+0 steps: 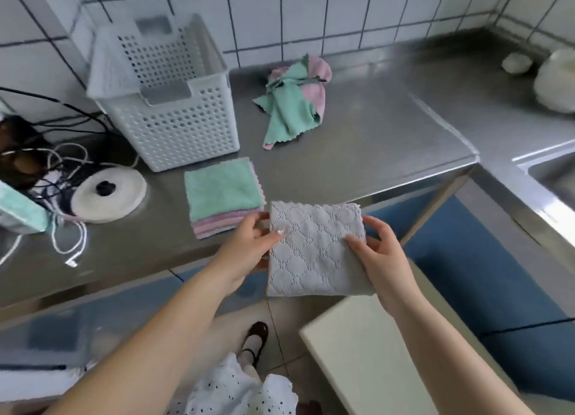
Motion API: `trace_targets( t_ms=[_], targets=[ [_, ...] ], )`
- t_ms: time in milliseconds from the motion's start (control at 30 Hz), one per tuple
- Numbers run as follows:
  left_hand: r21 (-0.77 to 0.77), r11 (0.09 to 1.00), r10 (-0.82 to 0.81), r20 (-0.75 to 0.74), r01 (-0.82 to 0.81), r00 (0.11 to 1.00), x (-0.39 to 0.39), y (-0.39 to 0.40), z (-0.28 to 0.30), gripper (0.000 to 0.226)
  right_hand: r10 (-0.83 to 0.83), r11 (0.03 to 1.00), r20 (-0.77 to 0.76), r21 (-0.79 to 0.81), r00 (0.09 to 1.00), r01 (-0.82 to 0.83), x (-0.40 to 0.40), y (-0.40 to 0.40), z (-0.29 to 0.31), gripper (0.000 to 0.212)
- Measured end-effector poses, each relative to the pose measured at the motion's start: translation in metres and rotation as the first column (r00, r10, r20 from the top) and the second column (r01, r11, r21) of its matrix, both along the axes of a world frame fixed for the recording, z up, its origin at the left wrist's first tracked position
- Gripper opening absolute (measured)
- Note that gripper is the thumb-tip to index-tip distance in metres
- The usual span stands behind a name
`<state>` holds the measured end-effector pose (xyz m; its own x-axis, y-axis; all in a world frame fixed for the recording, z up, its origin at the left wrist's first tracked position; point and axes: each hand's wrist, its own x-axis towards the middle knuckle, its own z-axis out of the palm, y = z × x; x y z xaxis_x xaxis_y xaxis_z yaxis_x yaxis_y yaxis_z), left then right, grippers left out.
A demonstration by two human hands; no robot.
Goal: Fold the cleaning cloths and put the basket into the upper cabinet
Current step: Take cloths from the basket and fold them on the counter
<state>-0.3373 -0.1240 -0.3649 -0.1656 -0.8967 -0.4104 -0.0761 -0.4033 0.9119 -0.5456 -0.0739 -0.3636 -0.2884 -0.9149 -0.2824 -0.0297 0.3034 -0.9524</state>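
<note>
left hand and right hand pinching folded grey cloth | folded stack lying at 10 o'clock | crumpled cloths waiting at 12 | basket sitting empty, uncabineted

White square wall tiles with dark grout line the corner behind an L-shaped brushed stainless-steel counter. A steel sink basin sits at the right edge. Below, blue cabinet fronts meet a pale tiled floor. Soft, even daylight reflects off the metal.
</note>
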Motion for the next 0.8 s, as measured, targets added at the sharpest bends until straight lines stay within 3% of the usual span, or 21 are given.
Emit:
trace_targets(
  t_ms=[167,233,300,600,800],
  targets=[
    [-0.07,0.976,0.208,-0.008,-0.208,0.978,0.052,-0.031,0.025,0.046,0.121,0.991,-0.053,-0.056,0.991,-0.124,0.044,-0.07,0.024,0.024],
    [-0.093,0.95,0.301,0.033,-0.297,0.953,0.071,-0.049,0.027,0.039,0.182,0.981,-0.124,-0.048,0.975,-0.189,0.062,-0.1,0.028,0.013],
    [-0.097,0.93,0.363,0.069,-0.356,0.929,0.088,-0.069,0.025,0.027,0.259,0.964,-0.172,-0.018,0.95,-0.266,0.081,-0.13,0.027,0.017],
    [-0.022,0.907,0.414,0.233,-0.421,0.88,0.122,-0.127,-0.011,0.027,0.491,0.869,-0.194,0.173,0.849,-0.463,0.121,-0.2,-0.004,0.031],
    [0.027,0.897,0.431,0.166,-0.441,0.887,0.127,-0.132,-0.025,0.025,0.478,0.875,-0.182,0.179,0.859,-0.449,0.124,-0.203,-0.017,0.031]
  ],
)
